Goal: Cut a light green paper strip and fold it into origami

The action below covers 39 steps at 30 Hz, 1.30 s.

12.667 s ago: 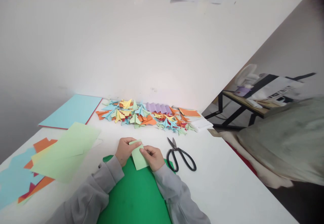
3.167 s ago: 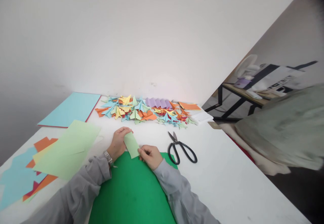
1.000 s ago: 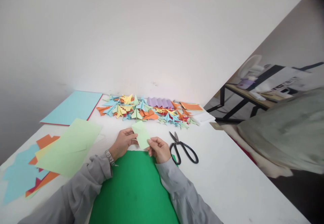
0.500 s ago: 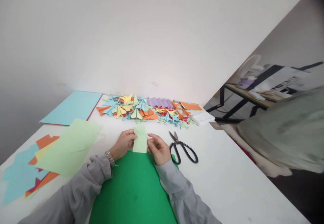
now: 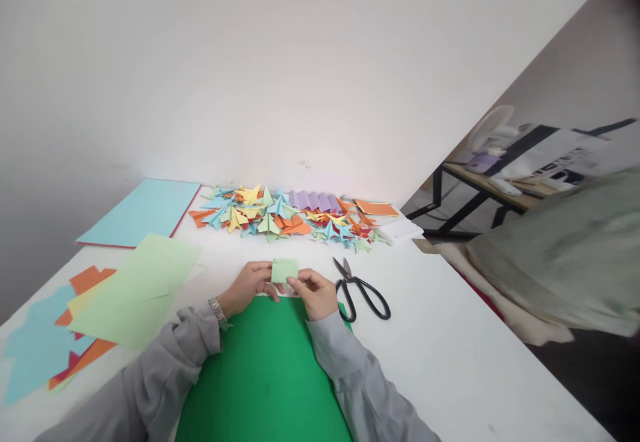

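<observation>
A small piece of light green paper [image 5: 285, 269], now a short, nearly square shape, is held up between both hands over the far edge of a green mat [image 5: 265, 369]. My left hand [image 5: 253, 282] has its fingers closed on the paper's left side, some of them behind it. On the other side my right hand [image 5: 316, 292] pinches the lower right corner, thumb in front. Black-handled scissors [image 5: 357, 287] lie to the right of my right hand, blades slightly apart.
Folded paper planes [image 5: 270, 219] in several colours are heaped along the wall, beside a pleated purple paper [image 5: 315, 201]. Light green sheets [image 5: 135, 289] and coloured scraps lie at left, a blue sheet [image 5: 143, 212] behind. At right sits a person in a grey-green garment [image 5: 560, 255].
The light green paper has gone from a tall strip to about half that height, folded over. My right hand has moved onto its lower right corner.
</observation>
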Motion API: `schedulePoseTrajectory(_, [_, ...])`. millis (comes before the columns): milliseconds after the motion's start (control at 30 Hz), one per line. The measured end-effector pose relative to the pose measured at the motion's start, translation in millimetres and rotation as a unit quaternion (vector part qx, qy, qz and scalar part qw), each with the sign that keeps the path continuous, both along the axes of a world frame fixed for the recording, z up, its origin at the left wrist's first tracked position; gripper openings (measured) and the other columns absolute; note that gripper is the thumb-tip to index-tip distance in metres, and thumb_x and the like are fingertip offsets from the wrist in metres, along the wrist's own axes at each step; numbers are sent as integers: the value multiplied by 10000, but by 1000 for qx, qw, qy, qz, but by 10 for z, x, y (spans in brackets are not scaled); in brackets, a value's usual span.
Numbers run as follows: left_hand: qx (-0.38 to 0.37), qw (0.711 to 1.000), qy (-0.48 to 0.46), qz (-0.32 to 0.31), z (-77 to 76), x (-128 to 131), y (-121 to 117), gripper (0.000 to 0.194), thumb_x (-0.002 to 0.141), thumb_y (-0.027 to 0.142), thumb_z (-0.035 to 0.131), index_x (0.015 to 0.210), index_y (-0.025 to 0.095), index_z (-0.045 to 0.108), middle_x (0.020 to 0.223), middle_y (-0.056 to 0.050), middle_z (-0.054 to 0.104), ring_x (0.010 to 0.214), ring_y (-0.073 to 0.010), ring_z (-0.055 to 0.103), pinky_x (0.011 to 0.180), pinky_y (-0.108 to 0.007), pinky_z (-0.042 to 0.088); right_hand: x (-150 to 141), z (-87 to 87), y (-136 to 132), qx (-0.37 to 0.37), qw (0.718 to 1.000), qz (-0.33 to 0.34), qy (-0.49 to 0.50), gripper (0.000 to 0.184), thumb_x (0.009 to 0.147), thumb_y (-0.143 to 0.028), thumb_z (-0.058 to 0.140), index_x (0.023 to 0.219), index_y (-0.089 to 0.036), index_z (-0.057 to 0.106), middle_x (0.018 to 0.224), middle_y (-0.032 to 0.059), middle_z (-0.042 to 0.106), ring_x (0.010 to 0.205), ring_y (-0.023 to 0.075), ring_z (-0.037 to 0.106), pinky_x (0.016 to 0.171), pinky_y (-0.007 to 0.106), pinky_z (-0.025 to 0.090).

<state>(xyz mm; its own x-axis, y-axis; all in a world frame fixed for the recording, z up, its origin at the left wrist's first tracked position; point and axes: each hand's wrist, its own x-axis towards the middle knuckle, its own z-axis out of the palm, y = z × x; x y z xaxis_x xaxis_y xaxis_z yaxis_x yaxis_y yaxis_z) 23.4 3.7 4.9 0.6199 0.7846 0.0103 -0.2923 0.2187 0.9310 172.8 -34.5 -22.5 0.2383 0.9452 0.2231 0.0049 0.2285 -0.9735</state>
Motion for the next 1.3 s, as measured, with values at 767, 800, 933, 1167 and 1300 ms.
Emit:
schedulePoseTrajectory(767, [429, 848, 174, 258, -147, -15, -11, 294, 698, 51, 458, 829, 207, 670, 928, -60, 578, 680, -111, 546, 605, -259, 459, -79, 46, -14, -88, 985, 99, 114, 327, 643, -477, 609, 657, -154, 565, 542, 0, 597, 446, 104, 525, 381, 203, 398])
schedulePoseTrajectory(800, [435, 843, 182, 258, -141, -16, -20, 290, 702, 57, 460, 835, 208, 669, 941, -63, 577, 663, -107, 541, 612, -263, 454, -81, 50, -18, -86, 987, 93, 99, 299, 639, -445, 627, 667, -154, 568, 503, -12, 584, 422, 97, 509, 381, 200, 392])
schedulePoseTrajectory(933, [417, 862, 188, 218, -102, -21, -59, 345, 690, 51, 450, 920, 218, 647, 1006, -75, 560, 794, -147, 547, 723, -294, 448, -24, 62, -2, -90, 992, 27, 79, 250, 612, -381, 655, 682, -157, 570, 446, -28, 566, 369, 88, 468, 386, 210, 388])
schedulePoseTrajectory(1167, [264, 938, 130, 185, -25, -9, -49, 268, 697, 184, 558, 957, 156, 618, 974, -88, 572, 839, -169, 547, 727, -293, 456, 47, 91, -3, 20, 996, -27, -79, 106, 626, -277, 644, 651, -173, 644, 603, 14, 588, 517, 118, 507, 436, 224, 387])
schedulePoseTrajectory(1300, [157, 969, 109, 158, 10, 7, -32, 161, 649, 263, 629, 732, 128, 659, 787, -49, 613, 725, -143, 547, 652, -253, 440, 47, 91, -5, 57, 995, 2, -87, 51, 630, -231, 652, 660, -193, 665, 676, 28, 603, 594, 135, 540, 467, 231, 397])
